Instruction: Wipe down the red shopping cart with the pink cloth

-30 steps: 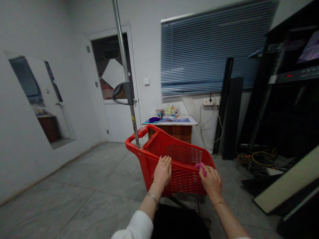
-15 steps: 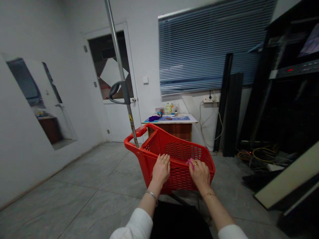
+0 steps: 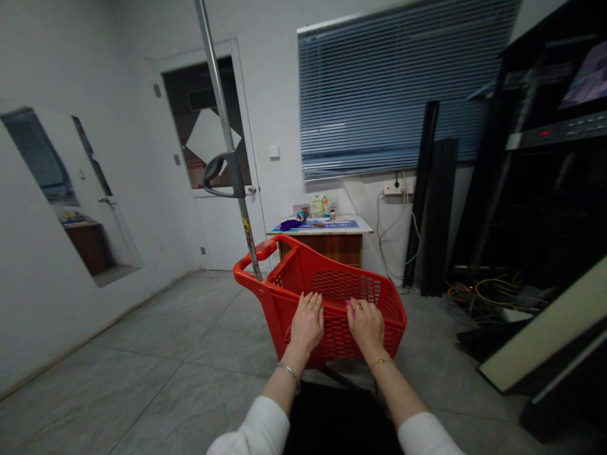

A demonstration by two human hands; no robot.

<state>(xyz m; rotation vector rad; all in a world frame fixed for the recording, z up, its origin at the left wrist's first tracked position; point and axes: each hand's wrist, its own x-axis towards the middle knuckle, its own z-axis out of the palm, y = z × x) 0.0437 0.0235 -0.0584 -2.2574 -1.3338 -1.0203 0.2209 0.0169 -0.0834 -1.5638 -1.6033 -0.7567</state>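
A red plastic shopping cart [image 3: 274,316] stands before me, its side rim nearest my body. My left hand [image 3: 307,325] holds that rim near its middle, fingers laid over the top edge; the thumb is hidden. To the right, my right hand [image 3: 368,328] is closed around a pink cloth [image 3: 350,308], pressed against the same rim. Only a small bit of the cloth shows at the thumb side. A metal pole [image 3: 219,88] with a grey loop handle [image 3: 226,175] rises from the cart's push-handle end.
Behind the cart is a small table [image 3: 365,224] bearing a purple cloth [image 3: 290,225] and bottles. A white door [image 3: 222,234] and a mirror [image 3: 78,196] are at left. Black panels [image 3: 439,215], loose cables [image 3: 493,294] and a dark rack [image 3: 502,227] stand at right.
My right hand has slid left along the rim with the pink cloth, closer to my left hand. The left hand keeps its place on the cart. The view has shifted slightly.
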